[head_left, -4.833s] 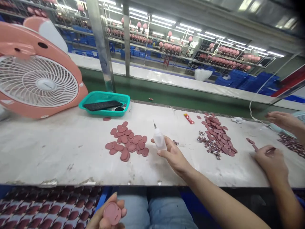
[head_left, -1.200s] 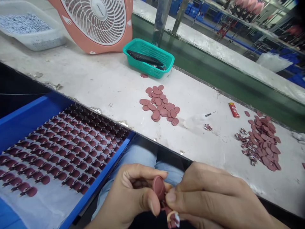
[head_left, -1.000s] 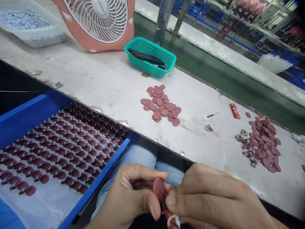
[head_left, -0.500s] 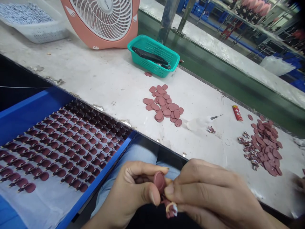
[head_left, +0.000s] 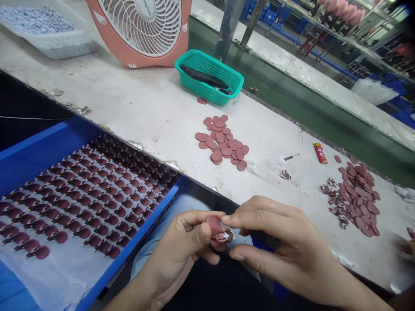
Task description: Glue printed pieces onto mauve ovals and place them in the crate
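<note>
Between the thumb and fingers of my left hand [head_left: 184, 246] is a small figure piece [head_left: 223, 236] with a dark red oval disc [head_left: 213, 225] standing behind it. My right hand [head_left: 279, 242] is just to the right, thumb and fingers apart, its index fingertip near the disc's edge; nothing shows in its grasp. Beyond the hands lies a loose group of red oval discs [head_left: 223, 142]. Farther right is a bigger heap of discs [head_left: 359, 194], with small figure pieces [head_left: 333, 201] along its left side. One more figure piece [head_left: 285, 174] lies alone on the table.
At left, a blue tray [head_left: 35, 138] holds rows of assembled pieces on white sheeting. On the table [head_left: 129, 103] stand a pink fan [head_left: 129, 56], a green basket [head_left: 210, 93], a white basket [head_left: 65, 47], a red lighter [head_left: 320, 153] and a dropper bottle [head_left: 282, 160]. Part of another person's hand [head_left: 407, 248] shows at right.
My right hand has opened and let go of the figure piece. That piece now sits up against the disc in my left hand instead of hanging below it.
</note>
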### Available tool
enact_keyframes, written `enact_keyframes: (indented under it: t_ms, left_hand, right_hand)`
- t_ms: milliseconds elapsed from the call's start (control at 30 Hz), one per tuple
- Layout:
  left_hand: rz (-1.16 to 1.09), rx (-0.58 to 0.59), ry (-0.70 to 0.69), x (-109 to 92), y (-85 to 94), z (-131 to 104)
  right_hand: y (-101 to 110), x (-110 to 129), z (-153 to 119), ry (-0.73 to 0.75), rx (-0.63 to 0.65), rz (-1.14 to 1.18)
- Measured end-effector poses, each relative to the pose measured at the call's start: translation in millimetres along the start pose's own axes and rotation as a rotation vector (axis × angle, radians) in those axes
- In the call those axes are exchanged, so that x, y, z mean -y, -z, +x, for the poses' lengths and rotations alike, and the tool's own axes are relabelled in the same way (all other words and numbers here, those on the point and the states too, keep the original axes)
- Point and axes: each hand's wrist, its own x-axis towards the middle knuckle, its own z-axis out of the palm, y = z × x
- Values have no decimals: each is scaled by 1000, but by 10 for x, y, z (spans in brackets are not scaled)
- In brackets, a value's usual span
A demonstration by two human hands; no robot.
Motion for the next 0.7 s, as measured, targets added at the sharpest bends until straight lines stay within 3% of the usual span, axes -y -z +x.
enact_keyframes:
  t_ms: [300, 700]
  left_hand:
    - [-13, 52, -97, -14, -75, -82]
    - [-83, 122, -27, -26, -85, -84]
  right_hand:
    - [-21, 94, -66, 140, -48, -97]
    - [-37, 131, -62, 126, -74, -90]
